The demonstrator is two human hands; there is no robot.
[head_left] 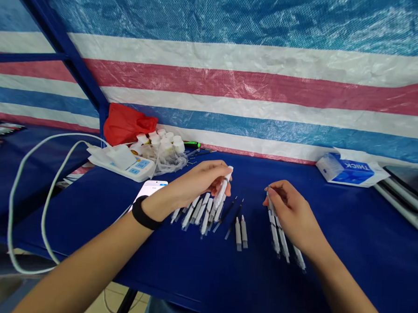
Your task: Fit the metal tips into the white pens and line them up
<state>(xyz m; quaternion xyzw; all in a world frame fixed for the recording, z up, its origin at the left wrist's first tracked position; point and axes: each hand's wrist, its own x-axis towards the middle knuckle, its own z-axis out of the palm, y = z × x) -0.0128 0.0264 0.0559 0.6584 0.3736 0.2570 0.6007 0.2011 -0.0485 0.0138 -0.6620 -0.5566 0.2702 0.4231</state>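
My left hand (208, 177), with a black band on its wrist, pinches a white pen (221, 190) in clear wrapping above a pile of white and grey pens (197, 212). To the right of that pile lie two thin dark refills (234, 218) and two short grey pen parts (241, 233). My right hand (287, 202) has its thumb and fingers closed at the top of a row of wrapped white pens (282, 237). A grey tip shows at its fingertips; which piece it belongs to is unclear.
At the back left are a red bag (126, 124), white-capped bottles (164, 142), a power strip (136, 169) with white cables and a phone (151, 187). A blue and white box (351, 169) stands back right, beside a dark device with silver edges (406, 199).
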